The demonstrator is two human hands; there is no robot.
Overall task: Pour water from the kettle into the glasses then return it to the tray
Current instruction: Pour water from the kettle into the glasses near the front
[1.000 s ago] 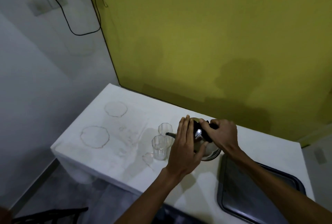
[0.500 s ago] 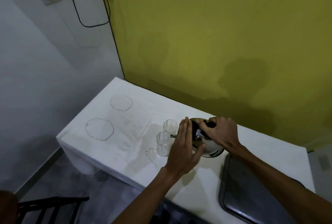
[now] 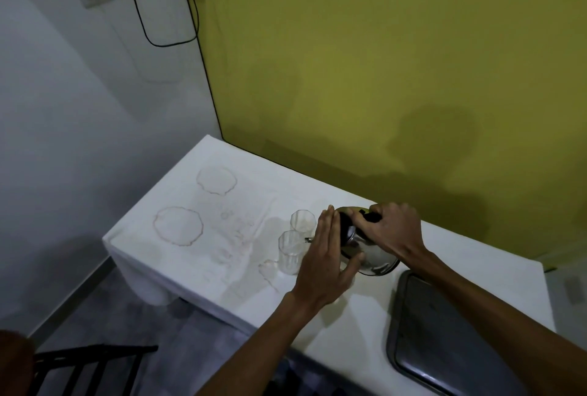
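Kettle (image 3: pixel 371 256): tilted, our right hand (image 3: pixel 392 230) fingers clamped round its handle, left hand (image 3: pixel 324 256) fingers flat against its side; spout beyond them over near glass (image 3: pixel 289 252). Tray (image 3: pixel 444 341) on counter (image 3: pixel 349 316).

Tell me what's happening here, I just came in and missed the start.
A person is tilting a steel kettle toward the nearer glass. The right hand grips the handle; the left hand steadies the body. A second glass stands behind, and the tray lies bare at the right.
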